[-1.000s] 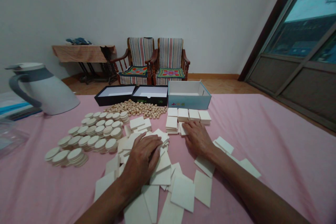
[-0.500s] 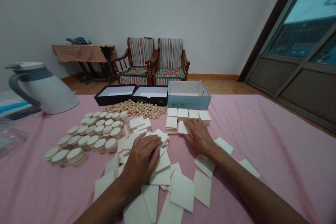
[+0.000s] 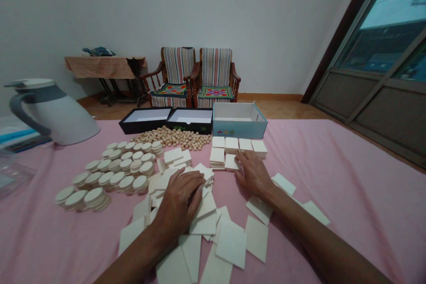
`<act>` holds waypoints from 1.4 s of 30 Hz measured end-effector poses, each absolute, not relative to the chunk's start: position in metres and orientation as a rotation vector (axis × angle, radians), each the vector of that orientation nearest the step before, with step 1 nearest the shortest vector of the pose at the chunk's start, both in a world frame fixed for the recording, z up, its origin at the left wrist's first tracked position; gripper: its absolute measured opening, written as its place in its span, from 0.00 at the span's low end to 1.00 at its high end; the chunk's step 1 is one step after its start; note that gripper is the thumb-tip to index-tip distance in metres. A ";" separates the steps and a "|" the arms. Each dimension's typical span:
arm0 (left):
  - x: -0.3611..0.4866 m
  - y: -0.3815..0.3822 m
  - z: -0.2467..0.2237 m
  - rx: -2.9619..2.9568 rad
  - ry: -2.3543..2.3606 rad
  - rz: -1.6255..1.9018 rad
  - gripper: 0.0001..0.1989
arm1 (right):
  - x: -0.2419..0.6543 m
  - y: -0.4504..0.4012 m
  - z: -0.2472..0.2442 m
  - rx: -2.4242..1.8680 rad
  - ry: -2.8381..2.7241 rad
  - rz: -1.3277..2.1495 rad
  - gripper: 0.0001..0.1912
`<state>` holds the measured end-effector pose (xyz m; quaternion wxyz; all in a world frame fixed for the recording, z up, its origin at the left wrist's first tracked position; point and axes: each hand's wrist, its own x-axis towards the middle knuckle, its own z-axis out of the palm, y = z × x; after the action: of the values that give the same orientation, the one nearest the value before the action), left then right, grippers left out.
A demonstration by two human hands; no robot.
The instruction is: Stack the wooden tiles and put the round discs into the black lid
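Observation:
My left hand [image 3: 181, 195] lies over a loose pile of pale square wooden tiles [image 3: 232, 245], its fingers stretched out; what is beneath the palm is hidden. At the right edge of a low stack of square tiles [image 3: 230, 162] is my right hand [image 3: 252, 172], its fingers slightly bent and apart with nothing seen between them. Whether its fingertips touch that stack I cannot tell. Next to it on the left stands a taller stack [image 3: 217, 156], and behind is a row of square stacks [image 3: 245, 144].
Stacks of round wooden discs [image 3: 126, 164] stand on the left, with small wooden beads [image 3: 173, 137] behind. Two black box trays [image 3: 189, 127] and a light blue box [image 3: 239, 130] line the far edge. A white jug [image 3: 66, 117] is far left. Loose tiles [image 3: 284, 183] lie beside my right forearm.
My right hand has shifted slightly right, off the low tile stack, so more of its top shows. My left hand has stayed in place.

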<state>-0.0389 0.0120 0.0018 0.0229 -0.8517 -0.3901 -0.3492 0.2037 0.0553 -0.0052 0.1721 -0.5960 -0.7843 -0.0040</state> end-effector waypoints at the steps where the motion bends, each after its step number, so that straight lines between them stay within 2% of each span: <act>1: -0.039 0.012 0.002 -2.637 -1.212 -1.080 0.10 | 0.203 0.055 -0.005 -1.727 -2.232 -0.022 0.15; 6: -0.038 0.012 0.005 -2.641 -1.219 -1.064 0.11 | 0.203 0.057 -0.007 -1.834 -2.260 -0.041 0.16; 26: -0.039 0.012 0.003 -2.636 -1.202 -1.068 0.10 | 0.207 0.059 -0.009 -1.810 -2.289 -0.019 0.17; 29: -0.039 0.012 0.003 -2.632 -1.201 -1.066 0.10 | 0.209 0.058 -0.004 -1.796 -2.274 0.027 0.19; 35: -0.039 0.013 0.002 -2.640 -1.204 -1.056 0.10 | 0.232 0.053 0.024 -1.710 -2.300 0.259 0.15; 37: -0.039 0.014 0.003 -2.642 -1.210 -1.055 0.10 | 0.244 0.045 0.034 -1.659 -2.473 0.370 0.17; 42: -0.038 0.014 0.003 -2.651 -1.206 -1.049 0.10 | 0.262 0.024 0.037 -1.560 -2.759 0.443 0.34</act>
<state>-0.0385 0.0140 0.0029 0.0229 -0.8562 -0.3893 -0.3388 0.2625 0.0236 0.0372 -0.0290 -0.4872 -0.8618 0.1385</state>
